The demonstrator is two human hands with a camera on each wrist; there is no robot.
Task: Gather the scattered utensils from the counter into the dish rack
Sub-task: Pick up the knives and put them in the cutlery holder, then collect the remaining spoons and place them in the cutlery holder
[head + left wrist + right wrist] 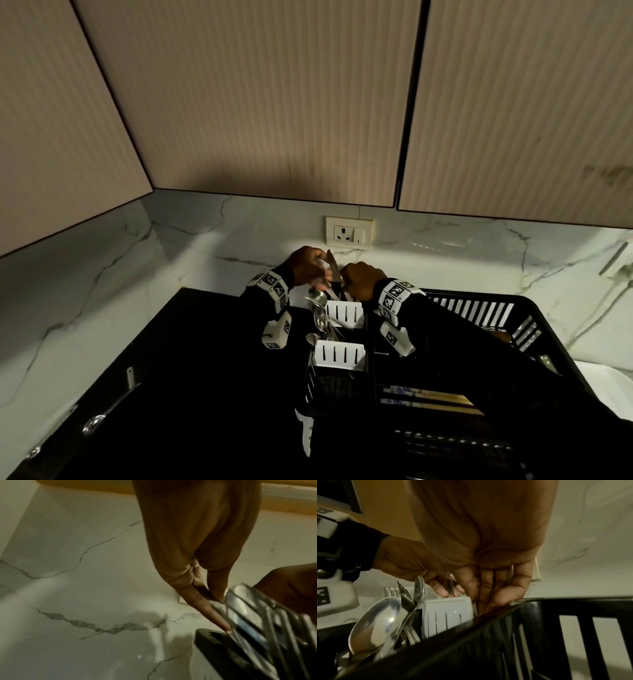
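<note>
The dish rack [534,308] is set on the tabletop [191,377], toward its right, against the back wall [239,240]. Two slotted cutlery holders are fitted along the rack's left side: a far holder [344,312] and a near holder [339,354]. Spoons and forks [320,318] are stood between them, leaning left. Both hands are held above the far holder, the left hand [308,265] left of the right hand [363,279], a knife [335,266] between them. A wall socket [349,232] is mounted directly behind the hands.

Black sleeves [455,329]; white wristbands [394,294] bearing black square-patterned markers.
</note>
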